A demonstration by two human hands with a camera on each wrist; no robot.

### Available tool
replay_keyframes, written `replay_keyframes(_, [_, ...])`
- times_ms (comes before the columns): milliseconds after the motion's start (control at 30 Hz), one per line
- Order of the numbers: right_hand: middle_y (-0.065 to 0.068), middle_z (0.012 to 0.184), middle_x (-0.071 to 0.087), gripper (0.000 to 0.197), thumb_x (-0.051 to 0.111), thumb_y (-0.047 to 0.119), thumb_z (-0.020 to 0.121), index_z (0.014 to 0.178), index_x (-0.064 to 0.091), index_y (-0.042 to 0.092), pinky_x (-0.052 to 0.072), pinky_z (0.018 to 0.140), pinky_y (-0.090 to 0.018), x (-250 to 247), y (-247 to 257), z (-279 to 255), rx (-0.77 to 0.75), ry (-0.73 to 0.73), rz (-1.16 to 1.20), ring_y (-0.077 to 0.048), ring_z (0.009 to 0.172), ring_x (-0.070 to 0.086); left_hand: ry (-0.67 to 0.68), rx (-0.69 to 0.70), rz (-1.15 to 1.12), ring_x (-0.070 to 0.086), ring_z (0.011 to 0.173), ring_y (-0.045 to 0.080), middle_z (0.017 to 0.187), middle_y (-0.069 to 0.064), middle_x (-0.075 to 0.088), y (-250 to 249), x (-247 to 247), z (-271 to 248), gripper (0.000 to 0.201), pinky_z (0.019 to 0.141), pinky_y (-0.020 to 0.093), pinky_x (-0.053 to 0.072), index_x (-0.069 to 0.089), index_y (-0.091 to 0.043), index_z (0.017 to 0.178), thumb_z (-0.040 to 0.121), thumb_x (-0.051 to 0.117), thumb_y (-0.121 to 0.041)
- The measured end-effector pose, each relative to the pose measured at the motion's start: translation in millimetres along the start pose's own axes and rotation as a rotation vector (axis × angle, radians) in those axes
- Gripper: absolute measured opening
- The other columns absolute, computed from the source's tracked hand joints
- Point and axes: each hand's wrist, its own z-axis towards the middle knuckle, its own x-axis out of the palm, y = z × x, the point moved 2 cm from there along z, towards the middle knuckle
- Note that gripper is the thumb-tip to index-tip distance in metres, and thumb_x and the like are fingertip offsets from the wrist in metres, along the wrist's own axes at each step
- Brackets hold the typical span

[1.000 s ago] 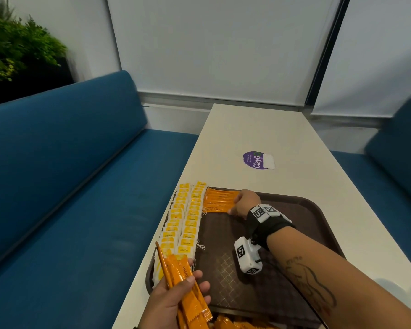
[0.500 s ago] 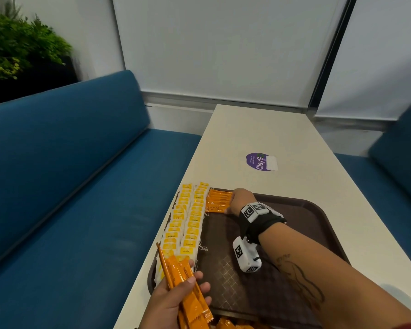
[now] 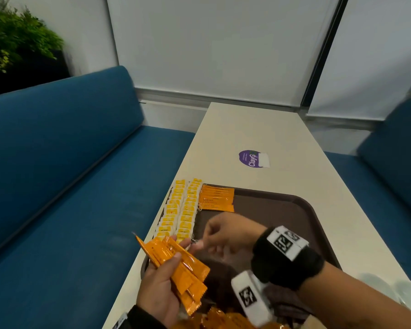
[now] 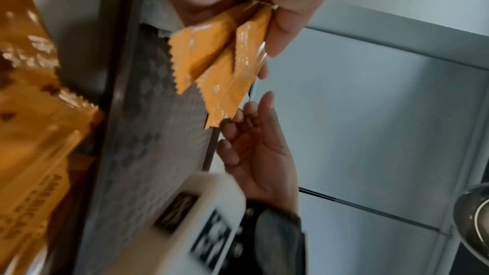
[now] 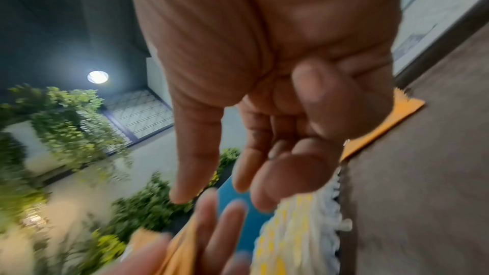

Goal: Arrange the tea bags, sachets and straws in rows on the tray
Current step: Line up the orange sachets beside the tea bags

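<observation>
Sachets (image 3: 176,267) orange, glossy, serrated ends, fanned in left hand (image 3: 157,295).

A round purple sticker (image 3: 251,158) on the cream table (image 3: 282,138), just above the middle of the head view, reads "ClayG" in white, with smaller lines beside it too tiny to read. On the orange sachets (image 3: 216,200) laid at the tray's far left, the print looks like "AMERICAN BLACK COFFEE", though it is faint. In the left wrist view, a blurred orange packet (image 4: 34,206) at lower left shows "AMERICAN".
</observation>
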Motion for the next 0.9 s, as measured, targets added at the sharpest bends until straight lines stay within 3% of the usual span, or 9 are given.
replay_keyframes(67, [0.006,0.072,0.064,0.013,0.071,0.032,0.082,0.083,0.062,0.022,0.041,0.051,-0.014,17.2,-3.2,-15.9,0.001,0.123,-0.008,-0.003,0.059,0.058,0.013,-0.005,-0.025,0.064,0.099,0.028,0.1,0.007,0.073,-1.0,4.0,-2.2,0.029,0.079,0.044,0.049,0.058,-0.019,0.114,0.095,0.042,-0.005])
replay_keyframes(167, [0.002,0.076,0.065,0.008,0.066,0.024,0.087,0.084,0.06,0.022,0.037,0.047,-0.015,29.6,-14.2,-26.3,-0.004,0.093,0.098,-0.005,0.059,0.059,0.017,-0.024,-0.017,0.063,0.098,0.031,0.102,0.01,0.071,-1.4,9.6,-7.6,0.028,0.075,0.044,0.049,0.058,-0.018,0.113,0.096,0.041,-0.004])
replay_keyframes(333, [-0.002,0.065,0.059,0.012,0.059,0.015,0.092,0.08,0.057,0.016,0.03,0.039,-0.015,7.9,-26.9,-24.2,-0.019,-0.228,0.235,-0.005,0.048,0.055,-0.004,-0.128,0.034,0.064,0.087,0.034,0.104,0.015,0.067,2.9,2.8,-10.6,0.031,0.062,0.041,0.051,0.056,-0.015,0.116,0.093,0.044,0.003])
replay_keyframes(433, [0.0,0.059,0.054,0.019,0.06,0.014,0.091,0.073,0.056,0.015,0.031,0.039,-0.015,-26.8,-41.4,-5.4,0.032,-0.449,0.186,-0.001,0.042,0.048,-0.006,-0.163,0.091,0.061,0.073,0.028,0.102,0.015,0.066,3.9,-6.1,-10.6,0.033,0.044,0.032,0.053,0.057,-0.012,0.118,0.091,0.046,0.004])
replay_keyframes(633, [-0.002,0.079,0.058,0.014,0.063,0.019,0.09,0.078,0.061,0.014,0.047,0.076,-0.026,-67.9,-71.7,48.9,0.281,-0.487,0.013,-0.015,0.077,0.055,-0.031,-0.194,0.147,0.053,0.063,0.025,0.095,0.014,0.064,3.3,-11.9,-4.9,0.029,0.038,0.028,0.049,0.061,-0.014,0.105,0.09,0.047,0.007])
replay_keyframes(667, [-0.005,0.088,0.061,0.011,0.062,0.021,0.091,0.086,0.063,0.011,0.048,0.087,-0.031,-70.0,-70.8,55.6,0.311,-0.466,-0.022,-0.019,0.088,0.058,-0.028,-0.198,0.153,0.053,0.063,0.025,0.094,0.014,0.064,2.1,-12.4,-4.1,0.029,0.038,0.028,0.049,0.061,-0.014,0.103,0.09,0.047,0.007])
replay_keyframes(733, [-0.01,0.111,0.063,0.029,0.058,0.029,0.093,0.109,0.064,0.006,0.043,0.102,-0.037,-72.1,-68.8,68.8,0.378,-0.402,-0.139,-0.024,0.11,0.057,-0.017,-0.21,0.158,0.053,0.063,0.026,0.093,0.015,0.063,-0.2,-13.1,-2.6,0.029,0.039,0.029,0.05,0.061,-0.015,0.101,0.09,0.047,0.008])
replay_keyframes(800, [-0.01,0.123,0.061,0.043,0.058,0.036,0.092,0.121,0.06,0.005,0.042,0.102,-0.036,-73.3,-64.5,78.7,0.426,-0.39,-0.22,-0.025,0.116,0.055,-0.01,-0.223,0.16,0.053,0.063,0.026,0.093,0.015,0.063,-1.5,-14.8,-0.8,0.029,0.039,0.029,0.05,0.06,-0.014,0.1,0.09,0.047,0.008])
replay_keyframes(900, [-0.007,0.116,0.064,0.045,0.065,0.041,0.086,0.115,0.062,0.007,0.044,0.084,-0.03,-74.4,-62.5,94.1,0.455,-0.376,-0.304,-0.021,0.104,0.059,-0.013,-0.226,0.172,0.052,0.063,0.027,0.092,0.016,0.063,-2.0,-17.2,2.3,0.029,0.039,0.03,0.05,0.061,-0.014,0.1,0.089,0.047,0.009])
